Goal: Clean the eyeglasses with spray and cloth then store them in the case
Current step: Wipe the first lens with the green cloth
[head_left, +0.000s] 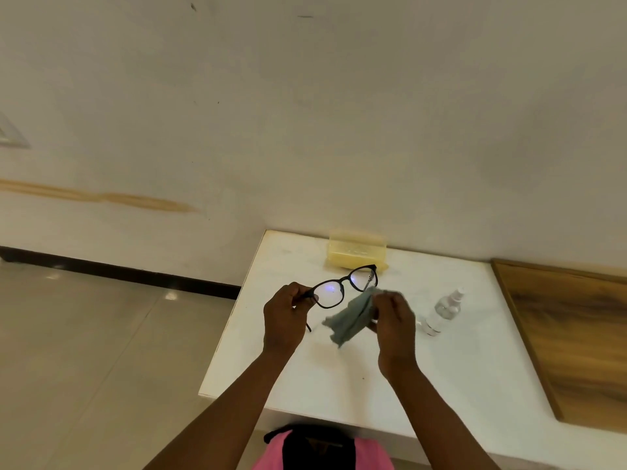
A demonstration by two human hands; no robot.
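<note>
A: Where are the eyeglasses point(342, 288)?

B: Held up over the white worktop point(458, 378), about the middle of the view. The left hand point(285, 317) pinches the frame at its left end, thumb and fingers curled round the hinge corner. One temple arm hangs down at 6 o'clock from that grip.

A: And the other hand?

B: The right hand point(395, 325) has its fingers bunched round a grey-green cloth point(349, 320). The cloth drapes down and to 8 o'clock from the fingers, its upper edge touching or just below the right lens; I cannot tell which.

A: The spray?

B: A clear spray bottle point(442, 310) lies tilted on the worktop at 3 o'clock from the right hand, nozzle pointing toward 1 o'clock. It is near the hand but apart from it.

A: The case?

B: A pale yellow case point(356, 252) sits at 12 o'clock from the eyeglasses, against the wall point(305, 113) at the back edge of the worktop. Whether it stands open I cannot tell.

A: Anything else?

B: A wooden board point(570, 337) lies at 3 o'clock on the right side of the worktop. A tiled floor point(84, 351) spreads at 9 o'clock.
</note>
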